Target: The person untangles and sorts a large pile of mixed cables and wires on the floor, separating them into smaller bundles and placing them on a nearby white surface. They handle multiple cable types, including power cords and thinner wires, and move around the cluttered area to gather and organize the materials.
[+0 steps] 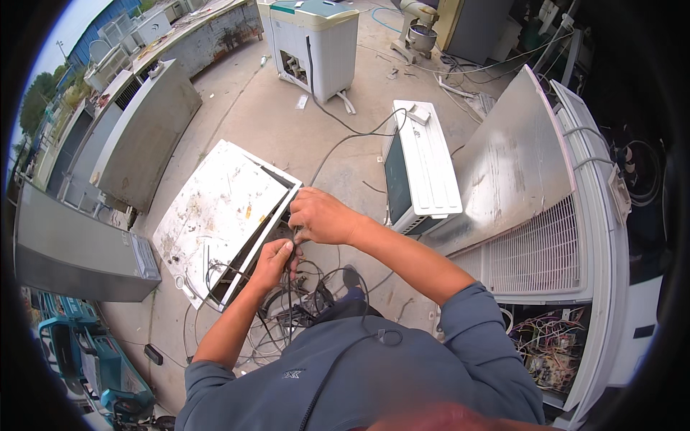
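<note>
A black cable passes through both of my hands in front of my body. My left hand pinches it below, with the thumb on top. Just above, my right hand is closed around the cable, palm down, its fingertips partly hidden. From there the cable runs away across the floor between the white appliances. Loops of dark cable hang and lie tangled beneath my hands. Close by on the left is a dirty white appliance casing, its near edge beside my fingers.
A white washing machine stands at the far side. Right of my hands are a white appliance with a dark front, a leaning metal sheet and a large unit with exposed wiring. Teal power tools lie at lower left.
</note>
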A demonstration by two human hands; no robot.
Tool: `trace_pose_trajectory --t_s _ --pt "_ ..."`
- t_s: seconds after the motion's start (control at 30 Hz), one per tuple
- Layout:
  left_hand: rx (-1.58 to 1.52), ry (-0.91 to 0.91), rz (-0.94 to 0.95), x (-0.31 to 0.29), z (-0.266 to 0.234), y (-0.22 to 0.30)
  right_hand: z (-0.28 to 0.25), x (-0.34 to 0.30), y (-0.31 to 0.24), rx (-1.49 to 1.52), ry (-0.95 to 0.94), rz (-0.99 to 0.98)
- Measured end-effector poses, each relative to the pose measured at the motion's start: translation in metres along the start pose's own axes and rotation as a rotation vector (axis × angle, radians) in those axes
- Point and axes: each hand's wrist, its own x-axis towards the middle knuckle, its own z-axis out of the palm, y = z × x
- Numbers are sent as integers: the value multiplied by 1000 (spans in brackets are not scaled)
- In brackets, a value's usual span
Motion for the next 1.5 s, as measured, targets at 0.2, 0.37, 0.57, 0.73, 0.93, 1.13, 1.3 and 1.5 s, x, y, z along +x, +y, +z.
trace_pose_trajectory --t_s 0.2,0.37,0.57,0.73,0.93,1.13,1.3,1.5 --pt "-131 42 -64 61 -9 18 -19 9 69 29 359 270" --pt "-187 280 -32 79 -42 48 -59 -27 159 257 -44 537" --pt "-133 293 119 149 -69 86 -93 -17 273 369 -220 481" --pt "-163 334 122 223 -90 133 -143 46 352 385 -52 132" --pt "-216 397 127 274 -110 174 -185 141 440 377 -335 -57" --pt "-279 494 112 330 -159 176 -174 248 528 409 -508 -107" --pt "-186 604 -9 403 -241 179 -151 367 607 268 -740 -84" --pt "-245 702 -57 502 -353 196 -139 525 679 -17 -840 -76"
